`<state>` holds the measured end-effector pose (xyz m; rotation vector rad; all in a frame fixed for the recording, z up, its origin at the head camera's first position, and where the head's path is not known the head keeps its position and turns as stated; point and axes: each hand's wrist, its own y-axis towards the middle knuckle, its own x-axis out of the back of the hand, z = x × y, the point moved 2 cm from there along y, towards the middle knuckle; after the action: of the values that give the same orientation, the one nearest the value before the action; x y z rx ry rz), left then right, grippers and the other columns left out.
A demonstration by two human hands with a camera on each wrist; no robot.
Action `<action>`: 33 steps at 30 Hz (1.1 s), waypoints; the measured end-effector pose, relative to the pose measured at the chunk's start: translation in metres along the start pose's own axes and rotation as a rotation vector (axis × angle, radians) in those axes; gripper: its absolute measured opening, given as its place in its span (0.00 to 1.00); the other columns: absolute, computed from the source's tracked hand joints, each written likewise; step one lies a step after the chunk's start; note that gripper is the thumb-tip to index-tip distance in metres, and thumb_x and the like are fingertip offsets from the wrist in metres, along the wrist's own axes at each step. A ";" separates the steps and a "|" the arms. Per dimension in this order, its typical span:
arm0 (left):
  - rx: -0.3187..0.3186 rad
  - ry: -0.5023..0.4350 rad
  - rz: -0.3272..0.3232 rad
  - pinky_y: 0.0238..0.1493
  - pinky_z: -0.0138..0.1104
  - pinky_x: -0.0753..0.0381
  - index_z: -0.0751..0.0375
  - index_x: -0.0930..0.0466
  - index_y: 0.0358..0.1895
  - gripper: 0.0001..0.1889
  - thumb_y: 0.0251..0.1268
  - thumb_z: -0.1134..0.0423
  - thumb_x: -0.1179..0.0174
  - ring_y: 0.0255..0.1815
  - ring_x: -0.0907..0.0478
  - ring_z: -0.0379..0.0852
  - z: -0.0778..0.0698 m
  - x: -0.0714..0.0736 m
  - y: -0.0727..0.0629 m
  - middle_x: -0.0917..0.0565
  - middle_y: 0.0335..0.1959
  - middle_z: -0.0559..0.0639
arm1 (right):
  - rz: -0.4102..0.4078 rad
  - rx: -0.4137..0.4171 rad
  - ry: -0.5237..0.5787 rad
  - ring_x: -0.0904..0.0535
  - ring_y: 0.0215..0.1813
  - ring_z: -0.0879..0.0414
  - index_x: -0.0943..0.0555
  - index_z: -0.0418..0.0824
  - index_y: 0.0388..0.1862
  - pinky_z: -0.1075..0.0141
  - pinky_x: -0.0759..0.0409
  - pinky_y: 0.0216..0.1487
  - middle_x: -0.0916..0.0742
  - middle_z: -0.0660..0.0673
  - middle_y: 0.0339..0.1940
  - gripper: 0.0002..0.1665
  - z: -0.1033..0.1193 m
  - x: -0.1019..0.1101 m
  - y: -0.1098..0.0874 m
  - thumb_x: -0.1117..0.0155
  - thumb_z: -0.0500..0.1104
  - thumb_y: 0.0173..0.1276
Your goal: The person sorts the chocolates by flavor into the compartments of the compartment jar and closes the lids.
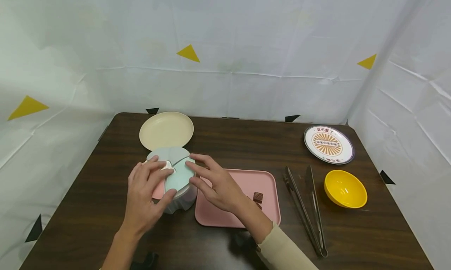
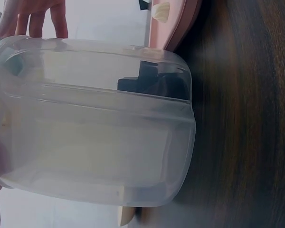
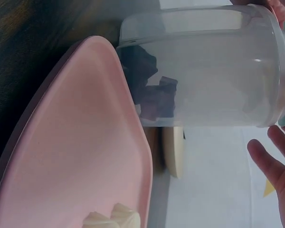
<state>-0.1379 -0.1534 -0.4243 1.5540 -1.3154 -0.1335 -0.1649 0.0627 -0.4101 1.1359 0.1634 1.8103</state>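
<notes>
A clear plastic container [image 2: 95, 137] stands upright on the table, its lid [image 1: 183, 174] divided into pastel green, grey and pink segments. Across the lid lies my left hand [image 1: 146, 187], fingertips near its white centre piece and thumb at the near rim. My right hand [image 1: 218, 183] reaches in from the right with spread, fairly straight fingers, tips at the green segment's edge. Dark pieces [image 3: 159, 99] show through the container's lower wall. Beside it, a pink tray [image 1: 225, 219] carries brown striped pieces [image 1: 258, 197] and cream-coloured pieces [image 3: 118, 218], partly hidden by my right forearm in the head view.
Behind the container sits a cream plate [image 1: 166, 131]. To the right of the tray lie metal tongs [image 1: 304, 211], spread apart. Further right are a yellow bowl [image 1: 345, 189] and a patterned white plate [image 1: 329, 144]. White sheeting [image 1: 232, 27] surrounds the dark table.
</notes>
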 end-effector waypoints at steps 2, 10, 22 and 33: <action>0.007 -0.011 -0.006 0.67 0.62 0.52 0.54 0.15 0.47 0.24 0.63 0.39 0.44 0.67 0.33 0.60 0.000 0.000 0.000 0.22 0.56 0.56 | -0.007 0.007 -0.005 0.25 0.59 0.59 0.27 0.43 0.70 0.71 0.25 0.48 0.30 0.47 0.72 0.26 0.000 0.000 0.000 0.42 0.45 0.74; 0.019 -0.026 -0.016 0.67 0.63 0.52 0.55 0.15 0.47 0.22 0.63 0.41 0.43 0.67 0.32 0.60 0.000 -0.001 0.000 0.22 0.55 0.56 | -0.007 -0.007 -0.008 0.25 0.62 0.59 0.26 0.45 0.69 0.70 0.25 0.49 0.29 0.47 0.71 0.26 -0.001 0.000 -0.001 0.41 0.46 0.73; 0.008 -0.034 0.012 0.67 0.62 0.53 0.52 0.14 0.47 0.23 0.63 0.39 0.42 0.68 0.34 0.60 0.001 0.000 -0.002 0.22 0.57 0.56 | -0.021 0.001 -0.002 0.28 0.66 0.57 0.24 0.43 0.67 0.67 0.25 0.56 0.27 0.47 0.70 0.26 -0.003 -0.001 -0.003 0.38 0.45 0.71; -0.023 -0.008 0.020 0.66 0.61 0.51 0.52 0.13 0.47 0.24 0.61 0.38 0.41 0.67 0.33 0.61 0.000 0.001 0.000 0.22 0.56 0.57 | -0.034 0.007 0.026 0.27 0.66 0.54 0.20 0.41 0.62 0.72 0.24 0.52 0.25 0.48 0.68 0.25 -0.006 0.002 -0.002 0.32 0.45 0.66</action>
<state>-0.1378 -0.1544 -0.4235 1.5223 -1.3304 -0.1421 -0.1684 0.0669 -0.4132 1.1081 0.2031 1.7967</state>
